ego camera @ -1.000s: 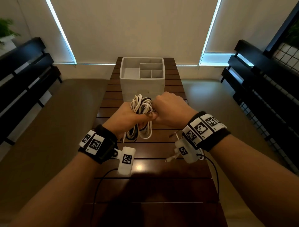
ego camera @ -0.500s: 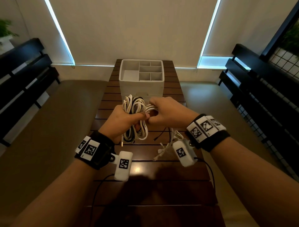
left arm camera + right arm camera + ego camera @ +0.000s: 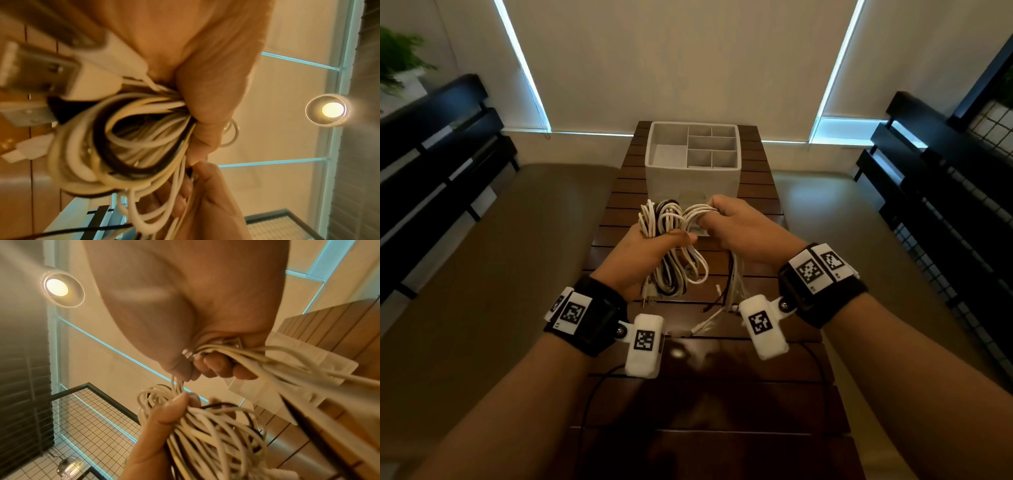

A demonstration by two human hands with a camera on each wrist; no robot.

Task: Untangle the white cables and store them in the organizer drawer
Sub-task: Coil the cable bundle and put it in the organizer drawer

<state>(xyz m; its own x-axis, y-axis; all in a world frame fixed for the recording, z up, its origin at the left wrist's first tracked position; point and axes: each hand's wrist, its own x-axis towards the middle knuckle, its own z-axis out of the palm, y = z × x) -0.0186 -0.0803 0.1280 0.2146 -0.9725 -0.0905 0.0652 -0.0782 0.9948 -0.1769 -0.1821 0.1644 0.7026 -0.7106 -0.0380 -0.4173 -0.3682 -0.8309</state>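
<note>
Nearest the body, above the slatted table (image 3: pixel 722 394): left hand (image 3: pixel 643 253) clenched round the bundle of cables (image 3: pixel 671 240), thumb laid over the coils. Bundle mostly white, at least one black cable wound through it. Loops hanging below the fist, clear of the table; USB plugs (image 3: pixel 37 76) dangling close to the left wrist camera.

Just beside, right hand (image 3: pixel 743 226) pinching a few white loops (image 3: pixel 697 211) drawn out of the bundle's top; fingers curled round the strands in the right wrist view. Loose tails (image 3: pixel 726 301) trailing down from this hand toward the table.

Step in hand, by judgement: untangling, early; coils not yet separated, nothing stored. Next move probably calls for drawing the pinched loops away while the left hand loosens just enough to pay out one cable without dragging the black one along.

Farther back, white organizer (image 3: pixel 693 161) standing on the table, top compartments open to view and apparently holding nothing.

Hard to make out: drawer front largely hidden behind hands and cables, so open or closed cannot be told. Number of cables not countable. Which tail belongs to which loop unclear. Both wrist views motion-blurred.
</note>
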